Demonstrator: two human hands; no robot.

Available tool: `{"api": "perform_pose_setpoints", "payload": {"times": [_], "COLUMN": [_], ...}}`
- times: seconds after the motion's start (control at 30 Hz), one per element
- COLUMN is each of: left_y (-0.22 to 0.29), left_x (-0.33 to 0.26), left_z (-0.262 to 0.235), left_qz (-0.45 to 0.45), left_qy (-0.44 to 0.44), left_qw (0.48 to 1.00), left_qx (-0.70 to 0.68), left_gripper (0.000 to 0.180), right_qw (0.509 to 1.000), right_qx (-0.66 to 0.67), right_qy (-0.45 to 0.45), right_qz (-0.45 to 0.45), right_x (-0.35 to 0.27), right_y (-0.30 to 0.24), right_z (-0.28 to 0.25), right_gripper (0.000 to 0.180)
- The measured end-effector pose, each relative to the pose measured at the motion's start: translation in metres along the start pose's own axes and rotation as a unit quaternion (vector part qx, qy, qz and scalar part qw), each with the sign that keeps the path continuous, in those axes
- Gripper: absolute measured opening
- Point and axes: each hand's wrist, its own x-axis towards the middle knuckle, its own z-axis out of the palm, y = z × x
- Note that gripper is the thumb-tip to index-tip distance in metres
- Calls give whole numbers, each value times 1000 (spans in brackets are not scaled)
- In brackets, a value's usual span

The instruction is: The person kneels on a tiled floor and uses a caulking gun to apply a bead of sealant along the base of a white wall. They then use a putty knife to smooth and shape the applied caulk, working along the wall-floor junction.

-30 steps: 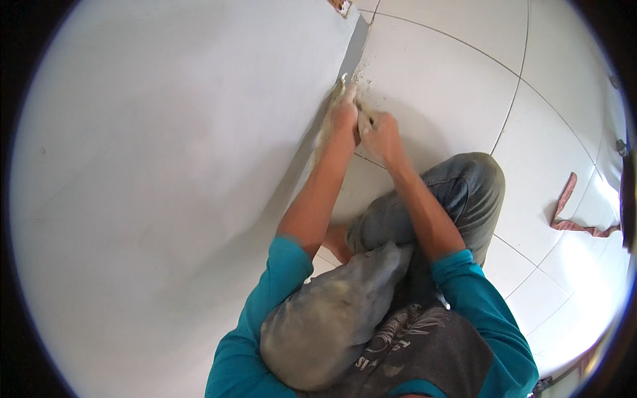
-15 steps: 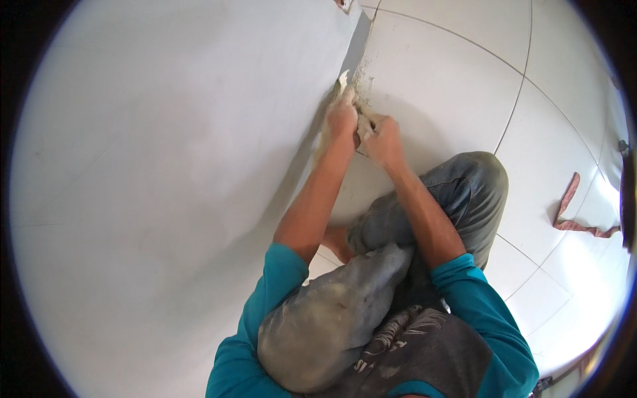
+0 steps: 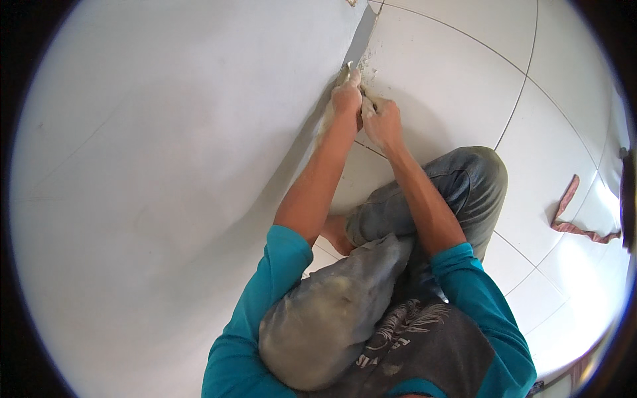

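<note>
My left hand (image 3: 347, 99) is pressed low where the white wall meets the tiled floor. Its fingers are closed, and a thin pale piece with a ragged tip (image 3: 348, 66) sticks out beyond them against the wall. Close on its right is my right hand (image 3: 383, 123), curled up with pale dust on the fingers; what it grips is hidden. A grey strip (image 3: 361, 36) runs along the wall's foot ahead of my hands. Crumbs of pale material (image 3: 369, 65) lie on the floor tile beside the fingers.
The smooth white wall (image 3: 152, 166) fills the left side. My bent knees (image 3: 478, 176) in dusty jeans sit close behind my hands. Farther right, a reddish strip of cloth (image 3: 566, 199) lies bent on the white floor tiles (image 3: 444, 66).
Both hands have shifted slightly forward along the wall's foot, staying close together. Less of the pale piece shows past my left fingers now.
</note>
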Motion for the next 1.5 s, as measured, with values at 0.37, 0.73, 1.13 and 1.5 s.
{"api": "perform_pose_setpoints", "payload": {"times": [0.37,0.73,1.13,1.5], "left_y": [0,-5,-7,2], "left_x": [-23,-9,-17,-20], "left_z": [-6,-4,-6,0], "left_qz": [33,57,7,31], "left_qy": [25,16,10,2], "left_qw": [999,998,1000,998], "left_qx": [-5,3,-13,-54], "left_gripper": [61,68,72,65], "right_qw": [999,998,999,999], "right_qx": [-24,-22,-40,-42], "right_qy": [-5,9,-6,-10], "right_qz": [-28,-53,16,14], "right_x": [-10,-7,-8,-6], "right_y": [7,3,-1,-8], "right_z": [7,3,2,-3], "right_gripper": [47,46,44,44]}}
